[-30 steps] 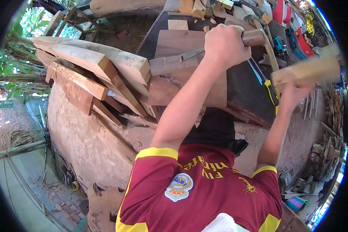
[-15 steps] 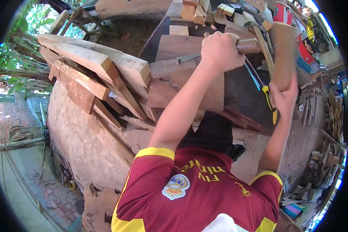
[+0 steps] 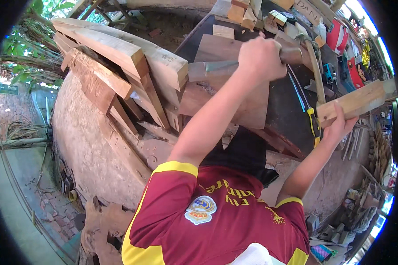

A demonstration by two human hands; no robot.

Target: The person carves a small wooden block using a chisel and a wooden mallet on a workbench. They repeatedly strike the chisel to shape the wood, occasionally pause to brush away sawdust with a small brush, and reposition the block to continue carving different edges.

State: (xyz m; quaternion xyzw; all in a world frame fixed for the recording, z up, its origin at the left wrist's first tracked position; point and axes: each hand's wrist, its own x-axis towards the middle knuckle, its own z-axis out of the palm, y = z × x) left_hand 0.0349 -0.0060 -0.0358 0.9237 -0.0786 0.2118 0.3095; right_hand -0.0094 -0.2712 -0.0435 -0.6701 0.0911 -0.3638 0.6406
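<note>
My left hand [image 3: 261,58] is closed round a chisel, whose wooden handle [image 3: 292,56] sticks out on the right of the fist. Its metal blade [image 3: 220,65] points left over a narrow piece of wood [image 3: 197,72]. That piece lies on a wide brown board [image 3: 247,104] on the dark bench. Away to the right, my right hand [image 3: 339,126] grips a thick wooden block [image 3: 356,102] by its near end, apart from the chisel. The tip of the blade is blurred, so its contact with the wood cannot be made out.
Several thick timbers [image 3: 163,59] lean at the left of the bench. A yellow-and-black handled tool [image 3: 313,121] and a curved wooden handle [image 3: 314,66] lie on the dark bench top [image 3: 287,115]. Offcuts [image 3: 223,32] stand at the back.
The wooden block in my right hand has swung outward to the right, away from the chisel, and tilted from upright to nearly level. My left hand still holds the chisel over the wood.
</note>
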